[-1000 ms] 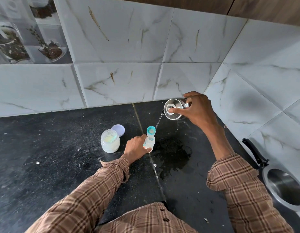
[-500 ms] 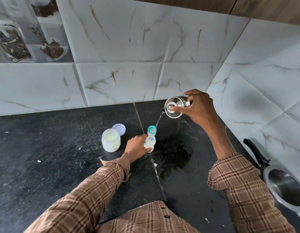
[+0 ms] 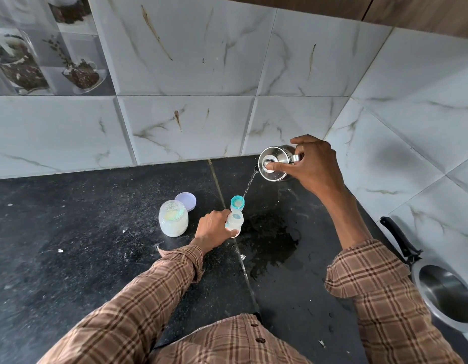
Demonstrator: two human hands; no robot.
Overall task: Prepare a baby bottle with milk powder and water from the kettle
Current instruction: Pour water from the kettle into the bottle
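the right hand [image 3: 316, 166] is gripping the tilted kettle [image 3: 276, 162] at centre right, its stream falling down-left to the rim of the upright baby bottle [image 3: 235, 216], which the left hand [image 3: 213, 228] is clasping at frame centre.

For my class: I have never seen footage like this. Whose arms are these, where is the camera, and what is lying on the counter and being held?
No machine here: a person wears a wide-angle camera on the head, looking down at their own arms. The left hand grips a baby bottle standing on the black counter. The right hand tilts a steel kettle, pouring a thin stream of water at the bottle's mouth. Beside the bottle stands an open jar of milk powder with its lid behind it, and a wet patch lies to the right.
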